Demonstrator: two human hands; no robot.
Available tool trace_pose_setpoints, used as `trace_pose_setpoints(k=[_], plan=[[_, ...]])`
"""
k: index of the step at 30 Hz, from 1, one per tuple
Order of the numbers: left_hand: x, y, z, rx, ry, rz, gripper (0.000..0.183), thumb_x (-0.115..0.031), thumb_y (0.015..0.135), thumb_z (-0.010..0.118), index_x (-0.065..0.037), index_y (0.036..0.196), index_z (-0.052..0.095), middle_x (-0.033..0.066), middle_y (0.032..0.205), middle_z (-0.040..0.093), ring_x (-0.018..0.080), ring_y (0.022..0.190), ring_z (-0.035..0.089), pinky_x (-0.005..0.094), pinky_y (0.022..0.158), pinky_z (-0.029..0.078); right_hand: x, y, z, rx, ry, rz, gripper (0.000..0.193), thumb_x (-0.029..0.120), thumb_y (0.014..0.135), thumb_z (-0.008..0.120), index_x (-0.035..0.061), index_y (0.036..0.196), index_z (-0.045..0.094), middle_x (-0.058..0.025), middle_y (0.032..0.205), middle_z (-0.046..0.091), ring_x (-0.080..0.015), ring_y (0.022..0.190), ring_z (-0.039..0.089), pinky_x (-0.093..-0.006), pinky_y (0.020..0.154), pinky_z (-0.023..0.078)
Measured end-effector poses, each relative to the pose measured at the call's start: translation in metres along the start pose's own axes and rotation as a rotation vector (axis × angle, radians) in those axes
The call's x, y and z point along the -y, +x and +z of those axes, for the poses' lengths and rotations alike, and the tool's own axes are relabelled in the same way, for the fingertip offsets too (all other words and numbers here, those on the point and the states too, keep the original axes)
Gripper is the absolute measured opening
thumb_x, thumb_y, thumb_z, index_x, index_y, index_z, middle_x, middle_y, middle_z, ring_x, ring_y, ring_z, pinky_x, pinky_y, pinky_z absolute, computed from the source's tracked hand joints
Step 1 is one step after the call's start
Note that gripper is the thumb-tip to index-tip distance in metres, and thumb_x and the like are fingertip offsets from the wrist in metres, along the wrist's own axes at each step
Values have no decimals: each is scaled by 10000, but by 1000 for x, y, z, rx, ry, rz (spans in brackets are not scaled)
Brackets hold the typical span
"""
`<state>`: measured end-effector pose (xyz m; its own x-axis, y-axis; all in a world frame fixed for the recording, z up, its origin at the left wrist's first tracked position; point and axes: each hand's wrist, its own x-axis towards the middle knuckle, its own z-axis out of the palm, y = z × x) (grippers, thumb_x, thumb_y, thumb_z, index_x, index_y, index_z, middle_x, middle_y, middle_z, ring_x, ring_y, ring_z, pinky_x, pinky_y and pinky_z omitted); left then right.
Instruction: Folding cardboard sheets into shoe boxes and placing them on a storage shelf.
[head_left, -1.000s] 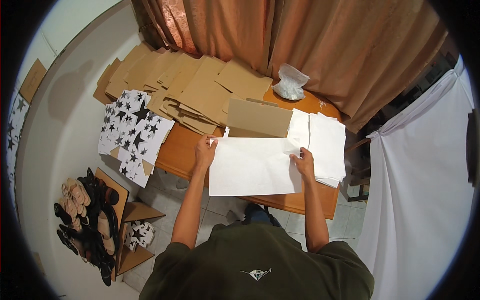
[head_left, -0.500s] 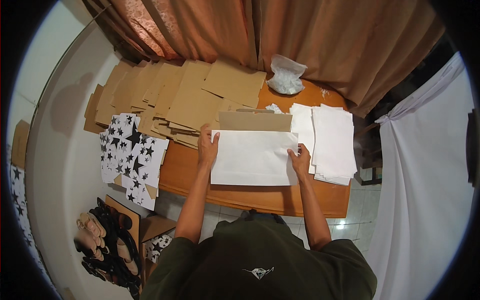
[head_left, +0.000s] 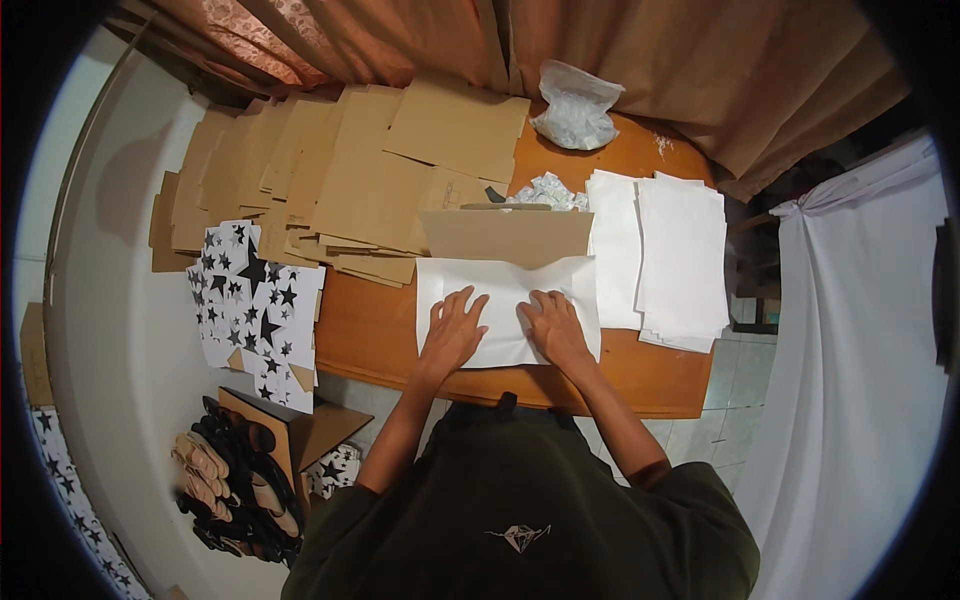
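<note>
Both palms lay flat, fingers spread and gripping nothing: the left hand (head_left: 452, 330) and the right hand (head_left: 555, 328) pressed the white paper sheet (head_left: 505, 305) onto the wooden table (head_left: 380, 330), just below a brown cardboard piece (head_left: 505, 235). The step appeared to be smoothing the sheet; folding it next would call for even pressure along the crease.

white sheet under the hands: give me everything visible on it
The white sheet looks like thin, matte paper or tissue, roughly rectangular, lying flat on the orange-brown wooden table near its front edge. Both palms press it down: left hand and right hand, fingers spread. Faint creases run across it. Its far edge meets or slips under a brown cardboard piece; its right edge touches or overlaps the stack of white sheets.
</note>
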<state>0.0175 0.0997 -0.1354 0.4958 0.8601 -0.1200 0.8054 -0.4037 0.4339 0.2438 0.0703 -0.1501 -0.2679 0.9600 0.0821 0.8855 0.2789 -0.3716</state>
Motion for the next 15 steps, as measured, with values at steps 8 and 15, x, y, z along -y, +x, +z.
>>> trace_pose_setpoints(k=[8,15], plan=[[19,32,25,65,116,46,614,-203,858,739,-53,1404,499,246,1476,435,374,1349,421,565,1114,312,-11,19,41,143,-99,116,613,220,783,806,137,1354,599,-129,1403,547,-344,1250,517,-467,1023,445],[33,56,58,229,194,15,668,-247,857,745,-60,1438,472,270,1465,429,400,1337,421,539,1123,316,-24,28,63,202,-201,130,588,312,847,735,111,1379,585,-127,1328,570,-347,1143,555,-454,893,507]])
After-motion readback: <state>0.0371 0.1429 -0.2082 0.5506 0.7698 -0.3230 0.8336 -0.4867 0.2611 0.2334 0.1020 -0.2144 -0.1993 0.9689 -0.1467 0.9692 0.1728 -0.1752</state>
